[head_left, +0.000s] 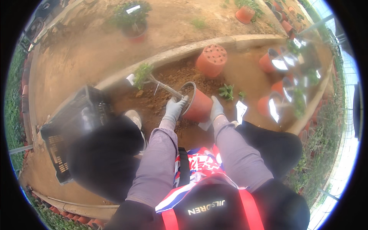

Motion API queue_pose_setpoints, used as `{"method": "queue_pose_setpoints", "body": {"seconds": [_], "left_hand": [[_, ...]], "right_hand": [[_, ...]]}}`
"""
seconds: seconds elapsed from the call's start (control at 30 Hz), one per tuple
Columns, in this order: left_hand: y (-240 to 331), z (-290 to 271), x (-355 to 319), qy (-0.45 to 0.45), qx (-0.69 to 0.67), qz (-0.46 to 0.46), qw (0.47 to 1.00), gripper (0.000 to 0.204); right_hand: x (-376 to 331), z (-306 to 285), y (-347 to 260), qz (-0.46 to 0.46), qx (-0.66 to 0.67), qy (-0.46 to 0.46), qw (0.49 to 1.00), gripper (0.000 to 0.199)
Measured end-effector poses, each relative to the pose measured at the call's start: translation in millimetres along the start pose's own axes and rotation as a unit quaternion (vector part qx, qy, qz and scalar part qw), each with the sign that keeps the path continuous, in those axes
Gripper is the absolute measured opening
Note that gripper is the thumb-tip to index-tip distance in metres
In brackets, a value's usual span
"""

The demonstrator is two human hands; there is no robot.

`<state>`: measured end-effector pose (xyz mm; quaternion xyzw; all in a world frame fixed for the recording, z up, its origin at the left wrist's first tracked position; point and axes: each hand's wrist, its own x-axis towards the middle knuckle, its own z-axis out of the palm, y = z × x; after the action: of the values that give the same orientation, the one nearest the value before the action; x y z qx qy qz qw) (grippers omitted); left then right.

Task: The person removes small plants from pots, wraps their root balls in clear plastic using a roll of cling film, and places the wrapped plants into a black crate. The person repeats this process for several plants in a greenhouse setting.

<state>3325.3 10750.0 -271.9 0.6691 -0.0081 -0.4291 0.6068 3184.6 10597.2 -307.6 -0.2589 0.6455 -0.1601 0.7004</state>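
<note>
A terracotta-coloured plant pot [201, 105] lies tipped in front of me, its dark mouth facing left. From that mouth a potted plant's bare woody stem [165, 87] slants up to the left, ending in a green leafy top [143, 73]. My left hand [174, 108], in a grey glove, closes round the stem's lower end beside the pot's rim; whether it also grips the rim I cannot tell. My gloved right hand [217, 107] holds the pot's base from the right, its fingers partly hidden. Loose soil [172, 76] lies beneath and beyond.
An upside-down pot [213, 61] stands just beyond. A black crate [73, 126] is at my left. Several potted plants with white tags [274, 109] stand at right. A leafy sprig [226, 92] lies near my right hand. A concrete kerb [165, 53] crosses behind.
</note>
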Motion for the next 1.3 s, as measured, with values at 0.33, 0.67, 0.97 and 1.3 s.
{"method": "queue_pose_setpoints", "body": {"seconds": [0.33, 0.67, 0.97, 1.3], "left_hand": [[-23, -24, 4, 0.014, 0.117, -0.081, 0.99, 0.058], [-81, -38, 49, -0.028, 0.089, 0.057, 0.994, 0.085], [-71, -37, 43, 0.017, 0.171, -0.045, 0.984, 0.069], [-20, -56, 10, -0.044, 0.103, -0.062, 0.992, 0.068]], "right_hand": [[-32, 19, 44, -0.059, -0.133, 0.218, 0.965, 0.069], [38, 2, 59, -0.093, 0.084, 0.036, 0.991, 0.057], [-22, 33, 47, -0.052, -0.185, 0.281, 0.94, 0.066], [-17, 34, 20, -0.117, -0.131, 0.114, 0.978, 0.048]]}}
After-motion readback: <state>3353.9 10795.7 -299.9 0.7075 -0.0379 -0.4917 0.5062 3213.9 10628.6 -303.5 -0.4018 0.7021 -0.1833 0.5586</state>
